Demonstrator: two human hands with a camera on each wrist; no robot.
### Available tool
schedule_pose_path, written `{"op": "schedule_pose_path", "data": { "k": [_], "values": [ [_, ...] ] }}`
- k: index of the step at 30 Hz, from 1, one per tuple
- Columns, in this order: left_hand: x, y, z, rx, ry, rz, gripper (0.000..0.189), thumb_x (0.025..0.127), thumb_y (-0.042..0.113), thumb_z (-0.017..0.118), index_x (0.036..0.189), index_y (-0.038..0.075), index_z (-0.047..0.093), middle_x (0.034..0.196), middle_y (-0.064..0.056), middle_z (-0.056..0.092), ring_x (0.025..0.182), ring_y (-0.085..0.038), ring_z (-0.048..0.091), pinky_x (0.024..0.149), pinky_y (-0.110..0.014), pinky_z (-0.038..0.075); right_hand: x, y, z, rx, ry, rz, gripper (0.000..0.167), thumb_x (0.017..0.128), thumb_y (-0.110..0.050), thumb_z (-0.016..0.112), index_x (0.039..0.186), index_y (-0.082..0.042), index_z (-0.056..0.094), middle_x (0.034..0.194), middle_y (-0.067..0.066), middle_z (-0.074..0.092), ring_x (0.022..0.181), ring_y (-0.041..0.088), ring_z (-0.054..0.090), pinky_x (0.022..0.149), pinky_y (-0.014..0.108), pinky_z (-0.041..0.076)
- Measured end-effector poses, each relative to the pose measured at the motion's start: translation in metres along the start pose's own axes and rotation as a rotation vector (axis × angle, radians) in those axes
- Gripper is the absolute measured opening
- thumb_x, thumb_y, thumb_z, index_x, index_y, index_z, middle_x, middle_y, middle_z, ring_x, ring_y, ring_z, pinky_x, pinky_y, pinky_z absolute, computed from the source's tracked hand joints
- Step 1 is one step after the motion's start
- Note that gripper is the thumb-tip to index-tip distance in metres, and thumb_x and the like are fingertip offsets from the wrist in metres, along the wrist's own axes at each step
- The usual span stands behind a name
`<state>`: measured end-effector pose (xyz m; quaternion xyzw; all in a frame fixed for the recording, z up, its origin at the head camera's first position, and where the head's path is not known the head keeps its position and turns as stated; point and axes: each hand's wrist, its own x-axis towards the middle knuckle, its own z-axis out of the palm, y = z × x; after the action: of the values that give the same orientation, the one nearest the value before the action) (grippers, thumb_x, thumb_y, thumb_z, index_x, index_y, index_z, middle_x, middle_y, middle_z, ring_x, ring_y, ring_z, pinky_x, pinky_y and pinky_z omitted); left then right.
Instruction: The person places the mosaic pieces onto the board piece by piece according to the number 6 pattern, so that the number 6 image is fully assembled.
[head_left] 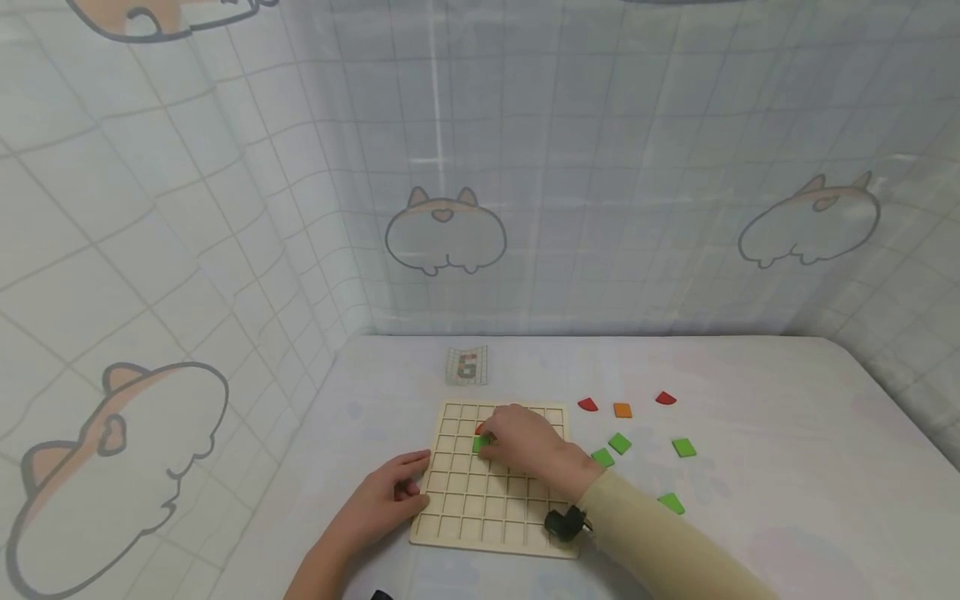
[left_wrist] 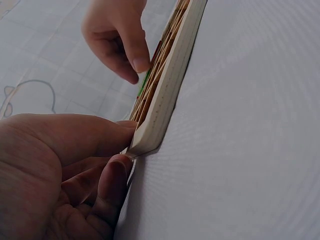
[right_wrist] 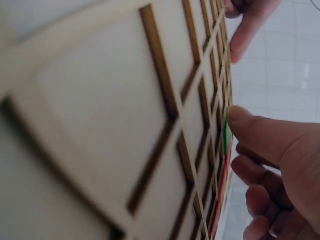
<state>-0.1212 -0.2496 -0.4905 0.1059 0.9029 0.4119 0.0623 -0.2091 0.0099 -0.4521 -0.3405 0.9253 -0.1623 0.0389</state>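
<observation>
Head view: a square-celled board of pale wood (head_left: 472, 504) lies flat on the white surface (head_left: 750, 533); the bare left hand (head_left: 381, 496) is at its left edge, index finger and thumb extended and set apart, both touching that edge; the right hand (head_left: 525, 437), its forearm in a cream sleeve (head_left: 652, 533), reaches over the board and pinches a flat green tile (head_left: 478, 445) between thumb and index finger at a cell in the upper part of the grid; a flat red piece (head_left: 479, 429) shows on the board just beyond the tile, partly covered by the fingers; a small black device (head_left: 565, 523) is at the right wrist.

To the right of the board lie two red quarter-circle pieces (head_left: 588, 405), with an orange square tile (head_left: 622, 410) between them; four loose green pieces (head_left: 684, 447) lie nearer the person, two of them close together beside the right edge; a small white card with a printed figure (head_left: 467, 367) lies beyond the far edge; a white curtain with grid lines and cartoon animals (head_left: 645, 208) stands behind.

Left wrist view: the board appears nearly edge-on; the left thumb touches the edge near a rounded corner, another finger just beside it; the right thumb and index finger are at the green tile.

Right wrist view: raised wooden ribs divide the board into cells; the right thumb tip touches the green tile, the other fingers curled beside it; red shows next to the green.
</observation>
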Motion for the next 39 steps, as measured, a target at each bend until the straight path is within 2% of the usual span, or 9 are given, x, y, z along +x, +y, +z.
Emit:
{"op": "schedule_pose_path", "data": {
  "k": [8, 15, 22, 29, 36, 39],
  "values": [
    [0.0, 0.002, 0.0, 0.003, 0.001, -0.006, 0.058, 0.085, 0.015, 0.077, 0.138, 0.003, 0.057, 0.139, 0.002, 0.053, 0.084, -0.009, 0.055, 0.069, -0.024, 0.047, -0.012, 0.014, -0.01, 0.09, 0.001, 0.017, 0.028, 0.088, -0.033, 0.076, 0.112, -0.02, 0.076, 0.1, -0.012, 0.067, 0.09, 0.007, 0.058, 0.082, 0.029, 0.049],
    [0.0, 0.003, 0.0, 0.008, 0.003, -0.023, 0.058, 0.085, 0.016, 0.078, 0.138, 0.005, 0.058, 0.138, 0.002, 0.053, 0.084, -0.01, 0.055, 0.069, -0.023, 0.047, -0.022, 0.033, -0.018, 0.09, 0.039, 0.004, 0.029, 0.086, -0.031, 0.078, 0.111, -0.016, 0.076, 0.102, -0.006, 0.068, 0.091, 0.012, 0.059, 0.083, 0.031, 0.05],
    [0.0, 0.002, 0.001, -0.01, 0.005, -0.02, 0.058, 0.085, 0.017, 0.078, 0.138, 0.004, 0.058, 0.14, 0.003, 0.053, 0.085, -0.01, 0.055, 0.069, -0.023, 0.047, -0.036, 0.054, -0.027, 0.129, 0.054, 0.07, 0.029, 0.087, -0.027, 0.078, 0.113, -0.015, 0.075, 0.105, -0.006, 0.068, 0.101, 0.014, 0.062, 0.086, 0.035, 0.05],
    [0.001, 0.002, 0.001, -0.005, 0.001, -0.011, 0.057, 0.086, 0.017, 0.077, 0.138, 0.003, 0.058, 0.14, 0.002, 0.053, 0.084, -0.01, 0.055, 0.069, -0.023, 0.047, -0.049, 0.074, -0.033, 0.15, 0.103, 0.097, 0.031, 0.086, -0.025, 0.079, 0.112, -0.011, 0.075, 0.106, -0.003, 0.068, 0.102, 0.019, 0.062, 0.087, 0.039, 0.049],
    [0.001, 0.001, 0.002, -0.003, 0.001, -0.011, 0.058, 0.085, 0.017, 0.077, 0.138, 0.003, 0.058, 0.142, 0.002, 0.052, 0.085, -0.009, 0.055, 0.069, -0.023, 0.047, -0.059, 0.09, -0.038, 0.132, 0.102, 0.184, 0.032, 0.085, -0.029, 0.08, 0.114, -0.016, 0.075, 0.107, -0.01, 0.066, 0.094, 0.012, 0.061, 0.082, 0.033, 0.049],
    [0.001, 0.002, 0.002, -0.002, 0.006, -0.018, 0.058, 0.085, 0.018, 0.078, 0.138, 0.003, 0.058, 0.141, 0.002, 0.052, 0.085, -0.01, 0.055, 0.069, -0.023, 0.047, -0.064, 0.097, -0.039, 0.134, 0.103, 0.189, 0.033, 0.085, -0.029, 0.079, 0.115, -0.016, 0.074, 0.107, -0.011, 0.066, 0.091, 0.01, 0.059, 0.08, 0.032, 0.049]
  ]
}}
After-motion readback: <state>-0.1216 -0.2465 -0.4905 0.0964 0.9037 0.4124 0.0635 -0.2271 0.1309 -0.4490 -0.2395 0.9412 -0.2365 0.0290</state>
